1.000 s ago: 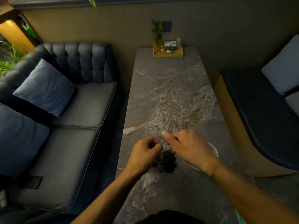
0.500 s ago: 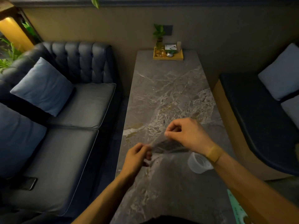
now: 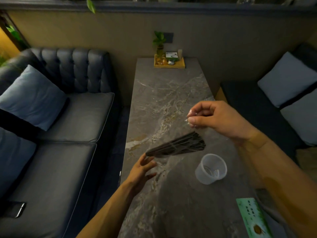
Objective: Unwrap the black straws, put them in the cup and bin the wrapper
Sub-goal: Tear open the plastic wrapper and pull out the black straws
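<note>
**Straws fanned out over the marble, wrapper pinched aloft**

The bundle of black straws (image 3: 178,145) is fanned out above the marble tabletop (image 3: 164,93), narrow end toward the left hand (image 3: 143,170), wide end toward the right; whether it rests on the stone cannot be told. The left hand is spread, fingers relaxed, their tips just at the narrow end and gripping nothing. The right hand (image 3: 221,120) is raised above the wide end, thumb and forefinger pinching the clear wrapper (image 3: 189,117). A translucent plastic cup (image 3: 211,169) stands upright just beside the straws, on their near right. A green printed card (image 3: 252,219) lies at the near right edge. At the far end sits a wooden tray (image 3: 169,63) with a small plant. A dark tufted sofa (image 3: 68,107) runs along the left.
</note>
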Demonstrator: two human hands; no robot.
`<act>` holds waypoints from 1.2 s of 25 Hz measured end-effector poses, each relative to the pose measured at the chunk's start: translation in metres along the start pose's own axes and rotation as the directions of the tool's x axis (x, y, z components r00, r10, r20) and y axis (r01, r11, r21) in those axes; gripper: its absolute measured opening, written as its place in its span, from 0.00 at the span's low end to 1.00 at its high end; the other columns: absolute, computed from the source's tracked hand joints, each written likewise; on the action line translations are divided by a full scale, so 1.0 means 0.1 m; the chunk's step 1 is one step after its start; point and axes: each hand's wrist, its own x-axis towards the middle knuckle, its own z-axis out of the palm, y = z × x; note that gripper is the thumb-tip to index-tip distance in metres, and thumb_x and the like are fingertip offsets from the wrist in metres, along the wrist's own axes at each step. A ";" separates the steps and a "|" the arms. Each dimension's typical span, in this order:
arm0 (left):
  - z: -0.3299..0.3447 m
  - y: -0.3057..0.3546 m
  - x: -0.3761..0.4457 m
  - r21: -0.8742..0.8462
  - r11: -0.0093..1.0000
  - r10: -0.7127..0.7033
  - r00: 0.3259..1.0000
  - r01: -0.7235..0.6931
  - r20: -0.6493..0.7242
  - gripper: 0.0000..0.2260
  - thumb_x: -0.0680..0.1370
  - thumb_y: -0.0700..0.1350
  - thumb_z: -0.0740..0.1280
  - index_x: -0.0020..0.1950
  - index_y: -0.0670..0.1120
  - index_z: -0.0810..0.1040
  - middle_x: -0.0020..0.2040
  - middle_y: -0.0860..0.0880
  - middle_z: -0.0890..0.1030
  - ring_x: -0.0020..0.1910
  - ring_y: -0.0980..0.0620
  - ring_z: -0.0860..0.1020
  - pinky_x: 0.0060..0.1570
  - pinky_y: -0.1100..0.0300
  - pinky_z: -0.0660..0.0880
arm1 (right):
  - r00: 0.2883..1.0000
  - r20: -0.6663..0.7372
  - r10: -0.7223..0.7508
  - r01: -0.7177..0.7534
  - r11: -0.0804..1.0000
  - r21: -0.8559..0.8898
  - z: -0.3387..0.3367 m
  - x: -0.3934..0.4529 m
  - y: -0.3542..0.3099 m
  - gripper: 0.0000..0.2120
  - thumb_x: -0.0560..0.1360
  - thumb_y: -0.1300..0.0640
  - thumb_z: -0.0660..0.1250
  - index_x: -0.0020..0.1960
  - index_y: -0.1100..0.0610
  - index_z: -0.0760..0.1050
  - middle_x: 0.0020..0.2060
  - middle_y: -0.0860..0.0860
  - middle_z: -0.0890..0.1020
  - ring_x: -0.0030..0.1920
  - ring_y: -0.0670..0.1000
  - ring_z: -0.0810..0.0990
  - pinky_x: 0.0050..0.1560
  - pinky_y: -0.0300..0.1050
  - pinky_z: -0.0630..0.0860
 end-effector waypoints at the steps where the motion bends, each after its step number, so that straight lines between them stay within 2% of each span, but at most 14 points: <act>1: 0.05 0.01 0.01 -0.006 1.000 0.011 0.999 -0.011 0.039 0.20 0.74 0.39 0.73 0.63 0.52 0.77 0.60 0.50 0.83 0.60 0.48 0.80 0.51 0.51 0.77 | 1.000 -0.010 0.015 -0.015 1.000 0.024 -0.02 -0.02 -0.01 0.08 0.71 0.62 0.73 0.49 0.61 0.80 0.39 0.56 0.86 0.40 0.51 0.83 0.42 0.40 0.81; 4: 0.08 0.00 0.02 -0.053 0.999 0.018 0.990 -0.011 0.142 0.22 0.71 0.41 0.74 0.64 0.47 0.77 0.61 0.48 0.83 0.61 0.48 0.80 0.58 0.47 0.75 | 0.997 -0.050 0.055 -0.050 0.995 0.092 -0.07 -0.09 0.00 0.07 0.71 0.62 0.72 0.49 0.61 0.80 0.39 0.56 0.85 0.40 0.51 0.83 0.43 0.42 0.79; 6: 0.03 -0.02 0.02 -0.086 0.996 0.008 0.985 0.007 0.171 0.21 0.72 0.40 0.73 0.65 0.46 0.77 0.62 0.47 0.83 0.62 0.47 0.80 0.58 0.47 0.74 | 0.992 -0.101 0.079 -0.064 0.989 0.136 -0.10 -0.13 0.05 0.06 0.72 0.63 0.71 0.49 0.60 0.80 0.36 0.51 0.85 0.38 0.47 0.84 0.40 0.38 0.79; 8: -0.06 -0.05 0.02 -0.090 0.996 0.014 0.986 0.001 0.165 0.18 0.73 0.41 0.71 0.62 0.47 0.79 0.61 0.46 0.83 0.61 0.47 0.81 0.56 0.48 0.75 | 0.976 -0.186 0.112 -0.085 0.985 0.150 -0.11 -0.15 0.16 0.06 0.72 0.64 0.71 0.50 0.62 0.80 0.35 0.51 0.85 0.34 0.44 0.83 0.36 0.34 0.78; 12: -0.20 -0.07 -0.05 0.046 0.995 0.082 0.996 -0.084 0.047 0.11 0.72 0.42 0.72 0.54 0.48 0.85 0.53 0.47 0.86 0.54 0.49 0.84 0.51 0.53 0.76 | 0.921 -0.337 0.195 -0.173 0.980 0.096 -0.17 -0.25 0.48 0.10 0.72 0.63 0.72 0.52 0.67 0.80 0.39 0.58 0.84 0.37 0.50 0.80 0.38 0.39 0.76; 15: -0.26 -0.04 -0.11 0.090 0.981 0.180 0.977 -0.170 -0.111 0.07 0.73 0.37 0.73 0.48 0.46 0.83 0.41 0.51 0.87 0.46 0.48 0.82 0.46 0.56 0.77 | 0.894 -0.375 0.246 -0.233 0.969 0.079 -0.21 -0.36 0.74 0.10 0.71 0.64 0.74 0.49 0.68 0.81 0.36 0.56 0.84 0.30 0.43 0.80 0.32 0.31 0.76; 17: -0.24 0.02 -0.17 0.116 0.964 0.254 0.956 -0.238 -0.144 0.07 0.69 0.37 0.75 0.43 0.47 0.83 0.37 0.52 0.86 0.42 0.51 0.82 0.44 0.56 0.77 | 0.881 -0.380 0.281 -0.272 0.959 0.079 -0.24 -0.43 0.93 0.10 0.70 0.63 0.75 0.48 0.68 0.81 0.35 0.56 0.83 0.27 0.40 0.78 0.29 0.29 0.75; 20: -0.17 0.08 -0.25 0.178 0.933 0.340 0.928 -0.313 -0.153 0.06 0.67 0.39 0.75 0.40 0.49 0.84 0.37 0.52 0.86 0.37 0.58 0.83 0.44 0.55 0.77 | 0.873 -0.361 0.329 -0.310 0.944 0.110 -0.32 -0.51 1.20 0.10 0.70 0.62 0.75 0.47 0.67 0.81 0.37 0.57 0.83 0.28 0.40 0.79 0.28 0.28 0.74; 22: -0.12 0.10 -0.29 0.219 0.909 0.392 0.906 -0.355 -0.157 0.06 0.68 0.38 0.75 0.41 0.49 0.85 0.37 0.52 0.86 0.36 0.59 0.83 0.42 0.56 0.76 | 0.873 -0.340 0.351 -0.328 0.936 0.123 -0.38 -0.54 1.34 0.09 0.72 0.61 0.73 0.48 0.66 0.81 0.38 0.57 0.83 0.31 0.43 0.79 0.28 0.28 0.73; 26: -0.03 0.16 -0.41 0.299 0.870 0.450 0.879 -0.392 -0.156 0.09 0.63 0.46 0.77 0.43 0.49 0.85 0.39 0.51 0.87 0.36 0.59 0.83 0.35 0.63 0.78 | 0.885 -0.294 0.361 -0.328 0.932 0.155 -0.46 -0.55 1.55 0.07 0.75 0.61 0.70 0.48 0.65 0.81 0.41 0.58 0.83 0.34 0.45 0.77 0.27 0.27 0.72; 30: 0.07 0.19 -0.53 0.370 0.832 0.499 0.849 -0.413 -0.173 0.13 0.63 0.47 0.77 0.46 0.46 0.85 0.40 0.50 0.87 0.35 0.60 0.82 0.31 0.68 0.77 | 0.892 -0.243 0.380 -0.349 0.923 0.161 -0.49 -0.57 1.72 0.10 0.76 0.60 0.69 0.51 0.67 0.81 0.42 0.58 0.83 0.37 0.48 0.78 0.32 0.35 0.74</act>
